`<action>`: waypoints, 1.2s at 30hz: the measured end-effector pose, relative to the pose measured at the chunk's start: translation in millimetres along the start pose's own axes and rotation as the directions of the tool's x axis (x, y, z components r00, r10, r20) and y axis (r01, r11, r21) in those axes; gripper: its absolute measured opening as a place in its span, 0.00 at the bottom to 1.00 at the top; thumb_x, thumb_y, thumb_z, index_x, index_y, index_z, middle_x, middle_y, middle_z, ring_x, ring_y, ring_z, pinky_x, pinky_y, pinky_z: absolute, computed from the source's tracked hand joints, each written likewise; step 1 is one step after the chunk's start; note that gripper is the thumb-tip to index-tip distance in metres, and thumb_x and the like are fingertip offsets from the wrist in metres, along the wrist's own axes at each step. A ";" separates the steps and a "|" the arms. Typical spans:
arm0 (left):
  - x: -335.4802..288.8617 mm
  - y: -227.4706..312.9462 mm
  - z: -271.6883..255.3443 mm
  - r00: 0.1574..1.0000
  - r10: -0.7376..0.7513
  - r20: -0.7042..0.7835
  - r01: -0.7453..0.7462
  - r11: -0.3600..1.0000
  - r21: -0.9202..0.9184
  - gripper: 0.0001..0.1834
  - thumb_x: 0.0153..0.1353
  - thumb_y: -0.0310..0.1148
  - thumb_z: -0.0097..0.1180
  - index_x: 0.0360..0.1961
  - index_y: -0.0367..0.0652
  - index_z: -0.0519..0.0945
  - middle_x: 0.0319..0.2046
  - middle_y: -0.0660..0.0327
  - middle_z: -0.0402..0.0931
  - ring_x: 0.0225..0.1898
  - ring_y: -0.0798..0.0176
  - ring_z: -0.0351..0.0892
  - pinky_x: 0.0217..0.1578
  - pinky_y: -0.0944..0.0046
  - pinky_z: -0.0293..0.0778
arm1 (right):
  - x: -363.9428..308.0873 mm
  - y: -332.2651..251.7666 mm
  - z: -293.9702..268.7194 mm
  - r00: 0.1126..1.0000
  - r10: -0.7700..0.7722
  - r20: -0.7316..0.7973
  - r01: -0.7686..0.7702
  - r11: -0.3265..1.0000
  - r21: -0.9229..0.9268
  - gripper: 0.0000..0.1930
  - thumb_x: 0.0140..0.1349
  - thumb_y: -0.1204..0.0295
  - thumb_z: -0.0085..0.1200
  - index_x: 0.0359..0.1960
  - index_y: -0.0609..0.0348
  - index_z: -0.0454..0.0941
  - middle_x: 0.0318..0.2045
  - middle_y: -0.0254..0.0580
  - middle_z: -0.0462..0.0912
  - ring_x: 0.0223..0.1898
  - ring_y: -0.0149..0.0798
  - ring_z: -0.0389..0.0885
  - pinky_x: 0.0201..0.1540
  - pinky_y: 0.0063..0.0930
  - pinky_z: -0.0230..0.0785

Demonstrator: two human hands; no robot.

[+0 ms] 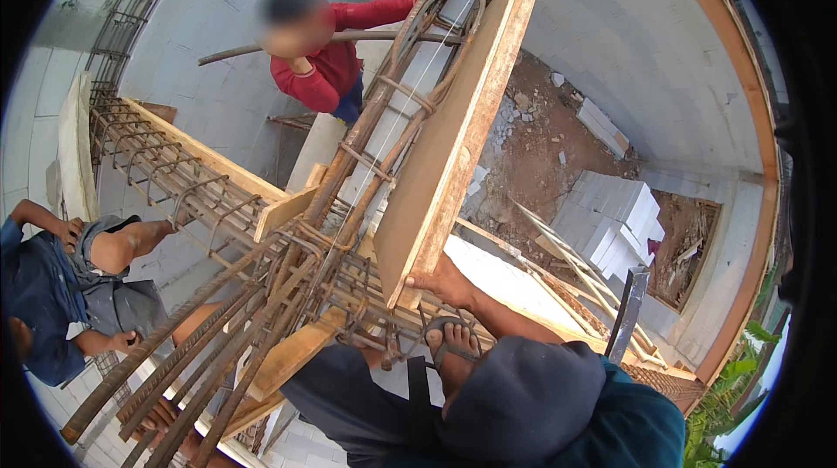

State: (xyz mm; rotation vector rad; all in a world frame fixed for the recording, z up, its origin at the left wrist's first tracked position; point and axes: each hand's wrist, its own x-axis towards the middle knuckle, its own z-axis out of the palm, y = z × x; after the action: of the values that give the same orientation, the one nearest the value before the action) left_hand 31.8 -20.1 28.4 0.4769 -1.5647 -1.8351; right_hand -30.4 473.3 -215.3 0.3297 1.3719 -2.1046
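My right hand (440,281) grips the near lower end of a long plywood formwork board (453,172), which stands on edge beside a beam cage of tied rebar (384,132). Its forearm passes my bent knee in dark trousers (527,394), and my sandalled foot (453,350) rests below the hand. At the lower left, my left hand (161,417) is partly hidden behind thick rebar ends (183,368), its fingers curled round one of them. A taut white string (397,137) runs along the cage.
A co-worker in red (318,76) stands beyond the cage, an arm on it. Another in dark blue (57,302) sits at left. A second rebar cage (166,159) crosses leftward. Down right lie white blocks (606,215), rubble (540,128) and wooden poles (584,263).
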 end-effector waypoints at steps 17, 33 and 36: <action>2.0 -1.2 20.8 0.986 -0.024 0.164 0.032 0.998 -0.050 0.29 0.72 0.52 0.33 0.19 0.46 0.72 0.06 0.65 0.67 0.06 0.71 0.59 0.15 0.72 0.63 | 0.1 14.4 -17.2 0.999 0.053 0.006 -0.054 0.997 0.053 0.39 0.53 0.69 0.66 0.64 0.65 0.59 0.56 0.44 0.72 0.60 0.39 0.68 0.65 0.35 0.58; 12.5 -7.7 45.4 0.890 0.016 0.455 0.039 0.993 -0.111 0.26 0.73 0.51 0.34 0.21 0.48 0.69 0.11 0.66 0.65 0.11 0.71 0.60 0.18 0.71 0.62 | -4.6 -8.6 -13.3 1.000 -0.004 0.002 0.004 0.999 -0.041 0.51 0.51 0.62 0.68 0.69 0.65 0.46 0.64 0.51 0.62 0.68 0.45 0.56 0.71 0.40 0.45; 12.0 -4.7 40.1 0.893 0.019 0.450 0.035 0.993 -0.110 0.25 0.73 0.51 0.34 0.22 0.48 0.69 0.12 0.66 0.65 0.12 0.72 0.60 0.18 0.71 0.62 | -2.9 -2.0 -13.0 1.000 -0.005 -0.004 0.005 1.000 0.006 0.50 0.51 0.62 0.68 0.69 0.64 0.46 0.64 0.51 0.62 0.68 0.44 0.56 0.71 0.40 0.46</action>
State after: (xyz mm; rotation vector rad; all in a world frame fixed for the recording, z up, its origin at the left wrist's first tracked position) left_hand -4.4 0.8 34.2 -0.0065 -1.7347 -2.1351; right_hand -30.8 486.5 -218.0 0.3335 1.3702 -2.1133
